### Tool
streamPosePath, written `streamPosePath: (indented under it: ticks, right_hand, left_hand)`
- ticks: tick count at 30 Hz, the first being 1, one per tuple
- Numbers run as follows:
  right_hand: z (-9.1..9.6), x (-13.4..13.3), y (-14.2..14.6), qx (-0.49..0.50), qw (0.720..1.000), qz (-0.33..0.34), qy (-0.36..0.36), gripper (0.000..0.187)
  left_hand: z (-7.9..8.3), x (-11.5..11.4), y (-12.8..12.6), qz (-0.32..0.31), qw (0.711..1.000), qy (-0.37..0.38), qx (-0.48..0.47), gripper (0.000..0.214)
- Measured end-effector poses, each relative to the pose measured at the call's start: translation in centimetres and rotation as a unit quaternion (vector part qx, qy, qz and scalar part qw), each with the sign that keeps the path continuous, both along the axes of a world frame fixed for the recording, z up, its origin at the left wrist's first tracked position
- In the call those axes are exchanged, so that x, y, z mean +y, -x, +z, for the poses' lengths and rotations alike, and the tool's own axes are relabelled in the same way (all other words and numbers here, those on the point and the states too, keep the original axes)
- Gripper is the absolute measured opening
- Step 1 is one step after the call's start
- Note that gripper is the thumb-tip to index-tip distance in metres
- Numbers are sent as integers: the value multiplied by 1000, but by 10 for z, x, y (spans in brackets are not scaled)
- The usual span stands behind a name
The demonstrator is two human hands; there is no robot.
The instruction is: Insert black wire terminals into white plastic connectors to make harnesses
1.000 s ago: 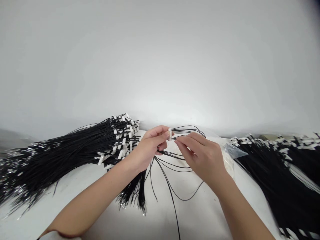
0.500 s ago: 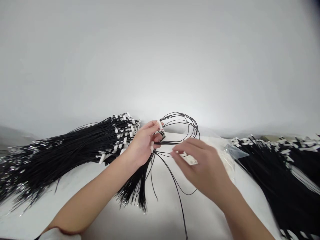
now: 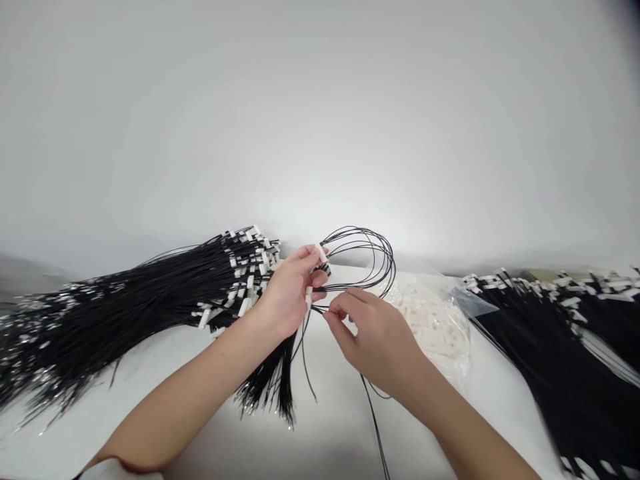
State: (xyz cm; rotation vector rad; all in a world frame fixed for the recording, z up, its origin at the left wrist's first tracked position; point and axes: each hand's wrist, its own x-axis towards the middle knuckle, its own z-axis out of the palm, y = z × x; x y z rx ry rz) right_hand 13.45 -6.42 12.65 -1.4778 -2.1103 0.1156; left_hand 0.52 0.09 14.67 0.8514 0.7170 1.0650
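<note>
My left hand (image 3: 286, 293) is closed, with the thumb and forefinger pinching a white connector (image 3: 321, 253). Thin black wires (image 3: 391, 252) leave that connector, loop out to the right and come back to the same hand. Lower down, a second white connector (image 3: 309, 298) sits against its lower fingers, with more wires trailing from it. To the right of this one, my right hand (image 3: 375, 327) pinches a black wire between thumb and forefinger; the exact fingertip contact is small. Loose wire ends (image 3: 375, 427) hang down below the right hand.
A large bundle of black wires (image 3: 150, 293) with white connectors lies at the left. A smaller wire bundle (image 3: 275, 380) is under my left forearm. Behind my right hand lies a clear bag (image 3: 435, 327) of white pieces. More wire bundles (image 3: 550, 360) cover the right side.
My right hand has moved left and slightly down, closer to the lower connector, and its fingers have closed on a wire. The wire loop has shifted slightly left. My left hand is nearly still.
</note>
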Motion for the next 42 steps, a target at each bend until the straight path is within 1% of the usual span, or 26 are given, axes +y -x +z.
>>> streamPosePath:
  ticks: [7, 12, 15, 20, 22, 26, 28, 30, 31, 34, 36, 37, 39, 40, 42]
  right_hand:
    - [1, 0, 3, -23, 999, 15, 34, 13]
    - [1, 0, 4, -33, 999, 10, 30, 13]
    - [1, 0, 4, -26, 999, 16, 42, 12]
    - [2, 1, 5, 16, 997, 26, 66, 13]
    - [3, 1, 6, 36, 996, 18, 81, 13]
    - [6, 1, 2, 82, 986, -16, 143, 14]
    - [10, 1, -4, 140, 973, 4, 183, 15]
    - [17, 1, -14, 220, 946, 48, 234, 15]
    - [21, 1, -20, 263, 926, 70, 263, 16]
    - [35, 0, -41, 407, 851, 110, 313, 16]
    - [43, -1, -56, 510, 797, 119, 301, 15]
    - [46, -2, -63, 557, 772, 129, 278, 15]
    - [50, -3, -76, 648, 722, 143, 197, 13]
    - [51, -3, -81, 688, 697, 143, 145, 11]
    - [53, -2, -88, 753, 646, 116, 51, 15]
  left_hand:
    - [-1, -1, 0, -5, 1000, 4, 7, 12]
    - [-3, 0, 0, -6, 1000, 0, 7, 13]
    - [-3, 1, -1, -5, 1000, -1, 9, 12]
    - [-2, 1, -1, -2, 1000, 1, 9, 11]
    - [-2, 1, -1, -5, 1000, -1, 6, 11]
    - [-4, 2, 0, -11, 1000, -1, 9, 11]
    - [-3, 3, 0, -11, 1000, -1, 8, 10]
    - [-2, 4, 0, -10, 1000, -3, 6, 10]
    - [-1, 4, 0, -8, 1000, -3, 7, 10]
    - [2, 4, 1, -1, 1000, -1, 9, 11]
    - [3, 4, 1, 1, 1000, 1, 7, 11]
    - [4, 4, 1, 1, 1000, 2, 7, 10]
    - [4, 3, 0, 1, 1000, 5, 7, 10]
    - [4, 3, 0, 1, 1000, 7, 7, 10]
    - [3, 4, 0, 2, 1000, 8, 8, 9]
